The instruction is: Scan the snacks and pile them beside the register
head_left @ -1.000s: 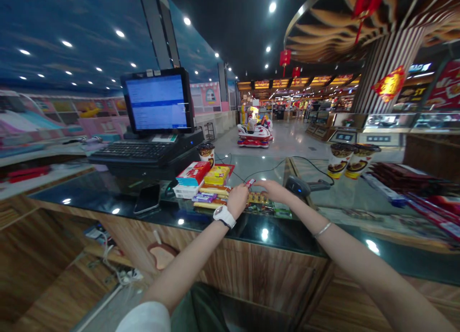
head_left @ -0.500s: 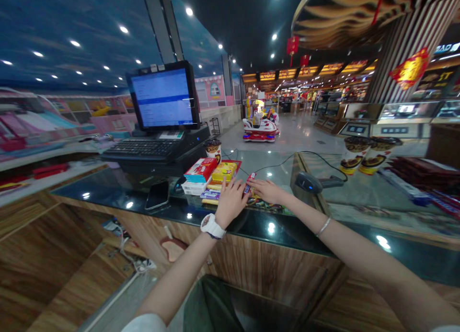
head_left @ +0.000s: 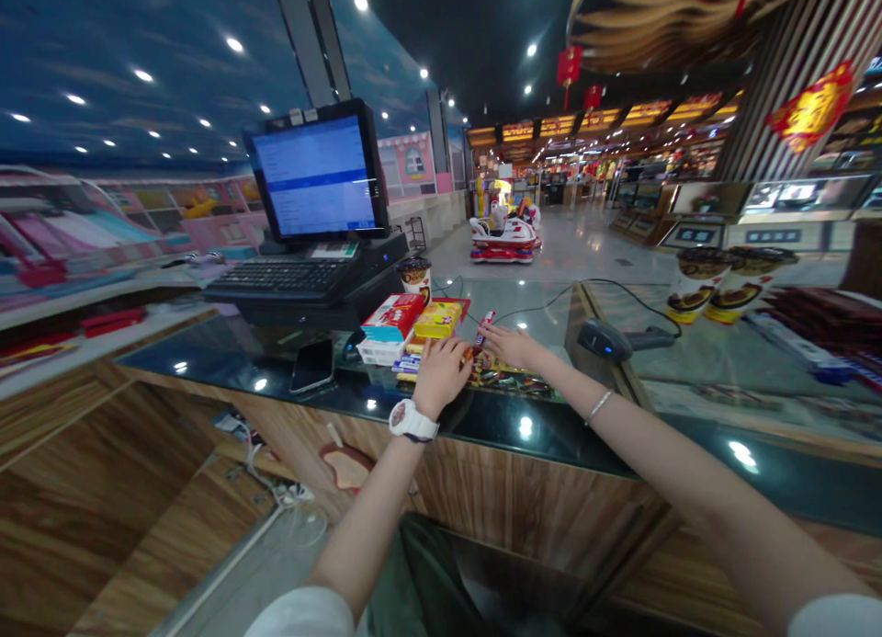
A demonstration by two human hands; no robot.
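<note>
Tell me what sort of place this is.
Most likely a sales counter in a shopping mall. What suggests it: a screen above a keyboard, a handheld scanner on the countertop, and a ride-on car on the open floor beyond.

On the counter [head_left: 475, 420] over there I see a scanner [head_left: 606, 340]; left of it, snack packs [head_left: 439, 321], then a phone [head_left: 312, 366].

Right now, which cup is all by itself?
The cup behind the red box, near the screen. The other two stand side by side, right of the scanner.
</note>
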